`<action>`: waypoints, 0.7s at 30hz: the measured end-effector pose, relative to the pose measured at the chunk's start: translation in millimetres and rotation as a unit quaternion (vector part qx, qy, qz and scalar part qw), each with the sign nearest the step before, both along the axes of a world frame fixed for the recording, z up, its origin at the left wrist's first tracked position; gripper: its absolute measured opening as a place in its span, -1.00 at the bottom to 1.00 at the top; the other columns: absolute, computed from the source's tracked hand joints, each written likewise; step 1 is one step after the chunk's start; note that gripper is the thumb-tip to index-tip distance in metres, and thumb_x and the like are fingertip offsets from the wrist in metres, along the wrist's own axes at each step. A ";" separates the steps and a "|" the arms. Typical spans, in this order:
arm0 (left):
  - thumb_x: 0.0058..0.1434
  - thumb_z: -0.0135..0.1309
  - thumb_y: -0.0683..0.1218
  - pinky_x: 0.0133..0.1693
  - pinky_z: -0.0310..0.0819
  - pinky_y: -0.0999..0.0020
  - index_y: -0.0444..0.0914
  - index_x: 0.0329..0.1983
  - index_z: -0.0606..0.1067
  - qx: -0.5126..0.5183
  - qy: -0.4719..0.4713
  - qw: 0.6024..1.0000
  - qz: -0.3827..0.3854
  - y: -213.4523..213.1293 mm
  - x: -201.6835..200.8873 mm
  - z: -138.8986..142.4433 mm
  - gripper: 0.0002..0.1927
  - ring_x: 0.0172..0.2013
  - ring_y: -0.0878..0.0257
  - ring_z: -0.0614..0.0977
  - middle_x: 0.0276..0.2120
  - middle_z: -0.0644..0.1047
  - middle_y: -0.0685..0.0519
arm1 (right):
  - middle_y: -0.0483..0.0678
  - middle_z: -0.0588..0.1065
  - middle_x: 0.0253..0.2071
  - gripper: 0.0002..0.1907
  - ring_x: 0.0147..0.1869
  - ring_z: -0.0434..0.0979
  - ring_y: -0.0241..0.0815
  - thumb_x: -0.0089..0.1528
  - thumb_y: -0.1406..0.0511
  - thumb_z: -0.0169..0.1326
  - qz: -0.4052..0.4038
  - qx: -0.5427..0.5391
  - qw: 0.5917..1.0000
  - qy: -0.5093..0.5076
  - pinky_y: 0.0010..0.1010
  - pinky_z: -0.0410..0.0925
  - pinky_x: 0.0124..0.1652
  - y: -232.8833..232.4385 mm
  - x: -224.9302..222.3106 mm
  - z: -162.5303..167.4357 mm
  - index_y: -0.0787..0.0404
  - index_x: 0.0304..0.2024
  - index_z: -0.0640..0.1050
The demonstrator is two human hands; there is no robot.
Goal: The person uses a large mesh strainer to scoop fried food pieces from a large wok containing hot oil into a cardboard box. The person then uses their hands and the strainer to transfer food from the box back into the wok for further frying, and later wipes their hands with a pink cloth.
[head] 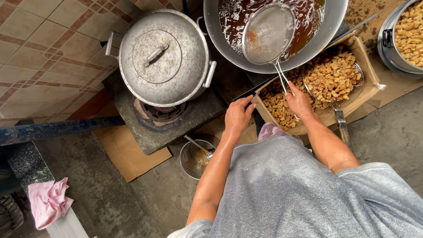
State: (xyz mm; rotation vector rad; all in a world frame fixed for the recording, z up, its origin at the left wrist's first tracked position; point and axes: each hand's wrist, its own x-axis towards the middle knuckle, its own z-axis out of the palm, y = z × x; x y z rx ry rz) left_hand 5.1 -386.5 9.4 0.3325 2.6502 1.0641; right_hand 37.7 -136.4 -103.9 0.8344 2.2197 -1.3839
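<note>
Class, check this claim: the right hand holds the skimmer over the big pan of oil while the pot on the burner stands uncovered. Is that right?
Not quite. The pot is covered by its lid, as the head view shows. The right hand does hold the skimmer over the pan.

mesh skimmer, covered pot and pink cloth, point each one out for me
mesh skimmer (268, 33), head view, centre of the round mesh bowl
covered pot (163, 57), head view, on the lid beside its handle
pink cloth (48, 201), head view, middle of the crumpled fabric
</note>
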 end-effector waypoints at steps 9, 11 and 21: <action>0.25 0.19 0.07 0.05 0.48 0.12 -0.11 0.19 0.55 0.049 -0.032 0.998 -0.026 24.7 20.8 -17.7 -0.55 0.07 -0.05 0.60 0.07 0.60 -0.07 | -0.19 0.35 -0.54 -0.29 -0.62 0.28 -0.38 0.37 0.35 0.01 -0.227 -0.282 0.923 0.129 -0.50 0.25 -0.62 -41.4 21.5 1.6 0.04 0.56 0.15; 0.24 0.20 0.06 0.04 0.48 0.11 -0.11 0.18 0.56 0.047 0.002 0.998 -0.033 17.1 36.2 -19.9 -0.56 0.05 -0.06 0.59 0.03 0.61 -0.08 | -0.19 0.36 -0.53 -0.30 -0.62 0.28 -0.39 0.38 0.35 0.00 -0.220 -0.299 0.915 0.159 -0.52 0.25 -0.62 -48.2 33.8 8.8 0.03 0.57 0.15; 0.25 0.18 0.02 0.00 0.45 0.10 -0.09 0.09 0.59 0.006 0.093 0.994 -0.056 -65.7 182.8 -16.8 -0.66 -0.04 0.06 0.61 -0.06 0.65 0.10 | -0.16 0.38 -0.52 -0.31 -0.63 0.30 -0.37 0.40 0.31 0.01 -0.137 -0.286 0.934 0.163 -0.49 0.26 -0.64 -123.8 181.8 58.2 0.01 0.57 0.15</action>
